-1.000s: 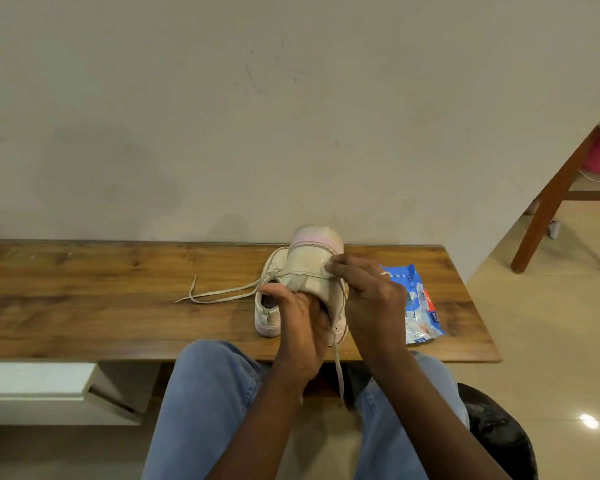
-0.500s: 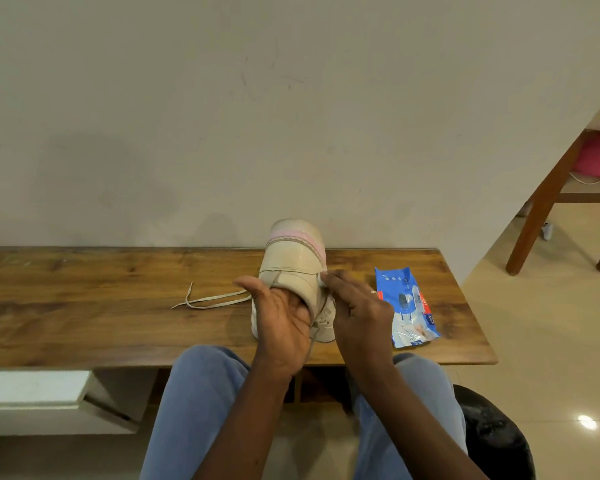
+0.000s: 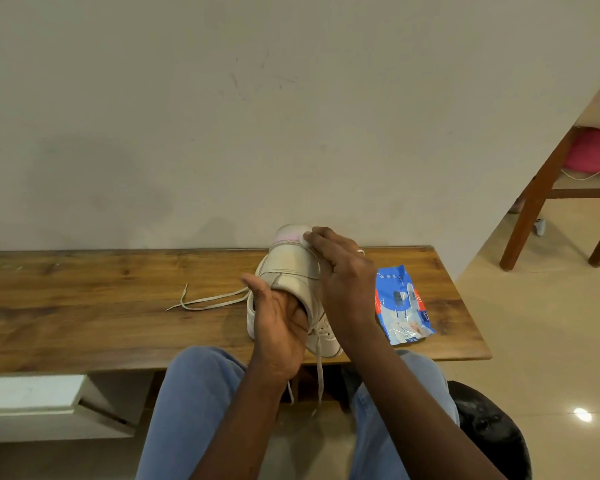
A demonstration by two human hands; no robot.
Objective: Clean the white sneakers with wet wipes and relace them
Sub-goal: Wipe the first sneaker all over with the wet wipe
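Note:
A white sneaker (image 3: 291, 268) with a pink heel tab is held upright above the wooden table (image 3: 84, 306), heel up. My left hand (image 3: 281, 334) grips it, fingers in the opening and thumb outside. My right hand (image 3: 343, 271) lies over the heel and presses a small white wet wipe (image 3: 305, 237) against it with the fingertips. The sneaker's laces (image 3: 319, 372) dangle below the table edge. The second sneaker (image 3: 252, 320) lies on the table behind my left hand, mostly hidden, its lace (image 3: 208, 301) trailing to the left.
A blue wet-wipe pack (image 3: 400, 306) lies on the table just right of my right hand. The wall stands right behind the table. A wooden chair (image 3: 541, 188) is at the far right, and a black seat (image 3: 489, 431) is beneath me.
My right hand has slid with the wipe from the sneaker's side up to the top of the heel. My left hand keeps its grip on the sneaker.

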